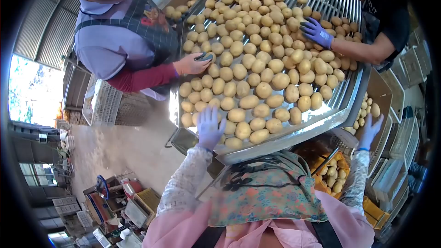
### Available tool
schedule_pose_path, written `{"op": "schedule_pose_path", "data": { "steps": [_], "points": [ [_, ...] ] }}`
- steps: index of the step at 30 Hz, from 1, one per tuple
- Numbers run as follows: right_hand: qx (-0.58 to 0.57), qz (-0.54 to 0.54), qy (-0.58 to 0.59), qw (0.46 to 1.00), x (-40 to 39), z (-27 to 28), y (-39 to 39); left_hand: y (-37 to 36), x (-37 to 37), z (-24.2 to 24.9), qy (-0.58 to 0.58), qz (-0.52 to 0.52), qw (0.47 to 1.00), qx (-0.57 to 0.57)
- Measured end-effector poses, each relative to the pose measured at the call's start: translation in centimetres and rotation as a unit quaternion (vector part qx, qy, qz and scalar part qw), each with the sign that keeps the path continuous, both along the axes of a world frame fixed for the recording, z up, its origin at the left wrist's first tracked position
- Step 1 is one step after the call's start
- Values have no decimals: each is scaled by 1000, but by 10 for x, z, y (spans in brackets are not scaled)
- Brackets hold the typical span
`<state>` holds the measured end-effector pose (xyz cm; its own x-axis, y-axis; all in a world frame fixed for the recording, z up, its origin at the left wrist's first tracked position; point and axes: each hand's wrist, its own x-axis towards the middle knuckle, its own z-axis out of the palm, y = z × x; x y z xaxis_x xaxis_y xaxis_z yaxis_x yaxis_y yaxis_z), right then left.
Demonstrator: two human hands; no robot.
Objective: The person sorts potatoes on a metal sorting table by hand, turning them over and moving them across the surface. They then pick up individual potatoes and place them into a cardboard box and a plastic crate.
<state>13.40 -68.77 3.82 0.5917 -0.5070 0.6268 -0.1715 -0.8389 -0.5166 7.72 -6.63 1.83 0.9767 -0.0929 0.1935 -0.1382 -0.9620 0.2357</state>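
My left hand, in a lavender glove, lies open with fingers apart over potatoes at the near left corner of a metal sorting table. Its fingertips overlap the nearest potatoes. Off the table's right side, my right hand, gloved the same way, is open with its fingers spread. A single potato shows just beyond its fingertips, above a cardboard-lined box that has more potatoes in it. Many loose potatoes cover most of the table's slatted top.
A co-worker at the left touches potatoes with a gloved hand. Another person's purple-gloved hand reaches in from the right. An orange bag of potatoes is below the near edge. Plastic crates stand at the right.
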Motion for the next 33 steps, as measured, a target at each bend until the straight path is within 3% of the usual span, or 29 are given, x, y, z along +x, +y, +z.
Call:
{"op": "schedule_pose_path", "data": {
  "steps": [1,2,3,4,5,6,7,9,10,11,12,13,15,16,17,18,19,20,21,22,25,26,28,29,31,33],
  "points": [
    [196,212,-40,956,3,16,41,7,8,-13,-73,-3,997,-23],
    [243,169,116,948,0,-12,46,0,19,-20,-71,2,997,-24],
    [-34,279,136,950,-8,-40,75,-17,34,-28,-45,17,998,31],
    [193,305,217,907,-13,12,154,-31,49,-33,-20,28,996,86],
    [273,374,265,846,-19,26,199,-39,63,-26,-23,26,996,82],
    [226,465,295,804,-24,13,218,-49,77,-11,116,85,987,69],
    [142,584,223,768,-24,-8,237,-55,88,-2,253,143,955,54],
    [189,649,297,674,-30,3,280,-38,92,2,285,118,948,72],
    [192,647,295,677,-35,6,296,-28,91,10,292,74,953,28],
    [252,639,336,644,-41,9,309,-21,91,16,297,27,954,-14],
    [313,628,376,606,-48,9,315,-14,89,-9,255,19,966,-22],
    [318,624,373,609,-52,7,317,-10,82,-30,257,13,966,-18],
    [593,539,367,473,-56,-1,318,-6,68,-55,89,70,990,-85],
    [645,492,377,446,-55,-3,310,-31,64,-32,68,101,980,-157],
    [650,486,372,450,-52,5,305,-57,58,-3,27,47,978,-203],
    [739,413,352,400,-48,19,299,-81,47,15,-11,0,968,-251],
    [813,335,331,342,-46,31,295,-110,36,15,42,-74,963,-256],
    [851,351,276,275,-44,35,288,-136,30,17,88,-148,951,-258],
    [849,356,282,272,-39,26,278,-160,19,37,38,-199,946,-255],
    [838,344,263,331,-35,11,266,-173,7,54,-11,-250,936,-249],
    [774,315,259,484,-33,15,233,-139,-3,22,39,-261,949,-174],
    [758,343,257,492,-31,29,223,-110,-14,19,32,-222,971,-77],
    [740,357,261,506,-28,35,202,-49,-32,23,67,-215,967,-115],
    [722,370,266,520,-27,35,189,-26,-43,20,81,-192,977,-53],
    [698,336,234,587,-30,32,155,12,-53,15,97,-163,982,8],
    [568,300,128,756,-23,-10,72,40,-51,12,34,-33,999,5]
  ]
}}
